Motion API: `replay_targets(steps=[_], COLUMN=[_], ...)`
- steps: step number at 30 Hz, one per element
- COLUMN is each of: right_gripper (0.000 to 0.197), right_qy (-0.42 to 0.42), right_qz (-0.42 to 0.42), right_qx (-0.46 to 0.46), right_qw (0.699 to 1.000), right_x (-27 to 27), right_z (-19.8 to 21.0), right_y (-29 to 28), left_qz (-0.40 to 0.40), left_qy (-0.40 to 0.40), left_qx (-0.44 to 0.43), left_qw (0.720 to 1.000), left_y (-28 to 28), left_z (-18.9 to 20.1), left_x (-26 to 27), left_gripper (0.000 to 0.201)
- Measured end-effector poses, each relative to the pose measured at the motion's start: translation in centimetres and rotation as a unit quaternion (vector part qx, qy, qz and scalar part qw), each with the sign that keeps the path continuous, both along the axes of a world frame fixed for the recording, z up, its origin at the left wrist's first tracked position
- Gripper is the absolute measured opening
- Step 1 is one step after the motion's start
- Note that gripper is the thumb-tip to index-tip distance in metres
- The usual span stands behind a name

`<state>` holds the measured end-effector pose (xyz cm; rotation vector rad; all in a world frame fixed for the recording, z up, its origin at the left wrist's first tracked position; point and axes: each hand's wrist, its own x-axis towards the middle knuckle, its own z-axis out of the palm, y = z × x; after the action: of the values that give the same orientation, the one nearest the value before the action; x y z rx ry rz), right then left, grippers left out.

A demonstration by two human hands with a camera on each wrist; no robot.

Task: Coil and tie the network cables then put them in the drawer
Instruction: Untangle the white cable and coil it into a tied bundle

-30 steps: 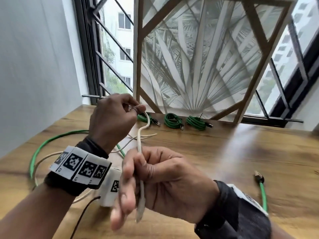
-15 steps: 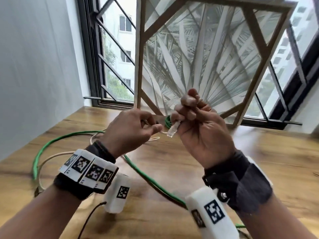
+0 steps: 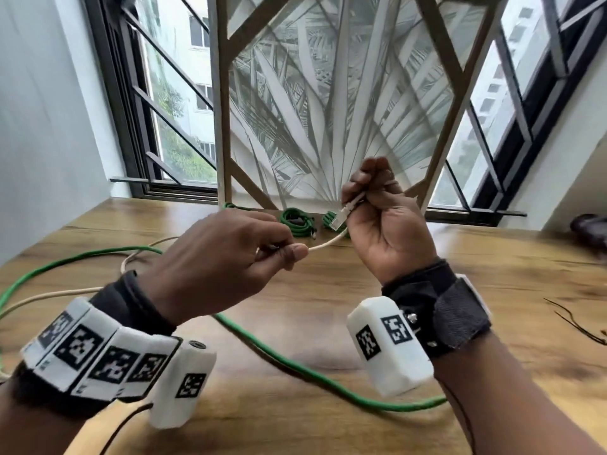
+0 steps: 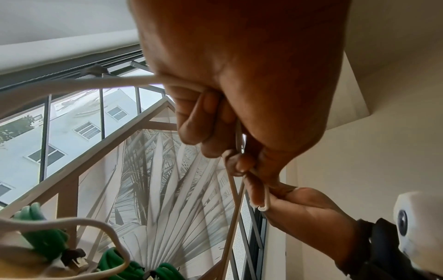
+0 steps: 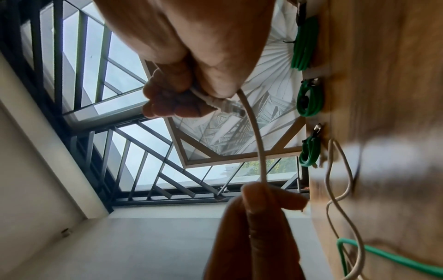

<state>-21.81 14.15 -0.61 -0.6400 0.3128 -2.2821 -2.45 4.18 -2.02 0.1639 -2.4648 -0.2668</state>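
Note:
A white network cable [image 3: 328,243] runs between my two hands above the wooden table [image 3: 328,290]. My right hand [image 3: 381,221] is raised and grips the cable's end, with the clear plug [image 3: 340,218] sticking out below the fingers; the right wrist view shows the same plug [image 5: 227,106]. My left hand [image 3: 230,257] pinches the white cable [image 5: 258,147] a short way along, between thumb and forefinger. The rest of it trails off to the left over the table [image 3: 65,293]. A loose green cable [image 3: 295,362] lies uncoiled across the table under both hands.
Three green coiled cables [image 3: 297,221] lie in a row at the table's far edge, against a framed palm-leaf panel [image 3: 328,110] leaning on the window. Thin dark wires [image 3: 574,323] lie at the right edge. A dark object [image 3: 591,228] sits far right.
My right hand rose from low near the table with the cable end and moved right. The hands have drawn apart, stretching a short span of white cable between them.

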Motion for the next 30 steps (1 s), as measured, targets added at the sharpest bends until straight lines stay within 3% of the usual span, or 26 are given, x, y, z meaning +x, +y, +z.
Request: replay_targets(steps=[3, 5, 9, 15, 19, 22, 24, 30], right_gripper=[0.034, 0.035, 0.044, 0.052, 0.050, 0.055, 0.044, 0.036], right_qy=[0.044, 0.077, 0.110, 0.174, 0.287, 0.387, 0.429, 0.414], right_qz=[-0.001, -0.002, -0.040, -0.045, -0.071, -0.083, -0.068, 0.054], right_qx=[0.029, 0.044, 0.085, 0.106, 0.158, 0.187, 0.201, 0.237], right_qw=[0.999, 0.996, 0.990, 0.978, 0.942, 0.899, 0.878, 0.877], right_x=[-0.1, -0.1, -0.1, 1.8, 4.0, 5.0, 5.4, 6.1], right_z=[-0.4, -0.8, -1.2, -1.3, -1.9, -2.8, -3.2, -3.2], right_y=[0.1, 0.1, 0.0, -0.1, 0.0, -0.4, -0.6, -0.5], left_qz=[0.034, 0.043, -0.026, -0.116, -0.131, -0.113, -0.071, -0.015], left_qy=[0.042, 0.092, 0.161, 0.207, 0.240, 0.259, 0.265, 0.293], left_qx=[-0.015, -0.018, 0.050, 0.042, 0.036, 0.013, 0.000, 0.006], left_qw=[0.998, 0.995, 0.985, 0.971, 0.961, 0.959, 0.962, 0.956], left_y=[-0.3, -0.3, 0.0, 1.1, 1.6, 1.3, 0.8, 0.5], left_z=[0.0, 0.2, 0.9, 1.3, 1.4, 1.4, 1.3, 1.4], left_x=[0.1, 0.2, 0.4, 1.2, 1.6, 1.6, 1.5, 1.2], left_gripper=[0.042, 0.033, 0.018, 0.017, 0.017, 0.013, 0.010, 0.008])
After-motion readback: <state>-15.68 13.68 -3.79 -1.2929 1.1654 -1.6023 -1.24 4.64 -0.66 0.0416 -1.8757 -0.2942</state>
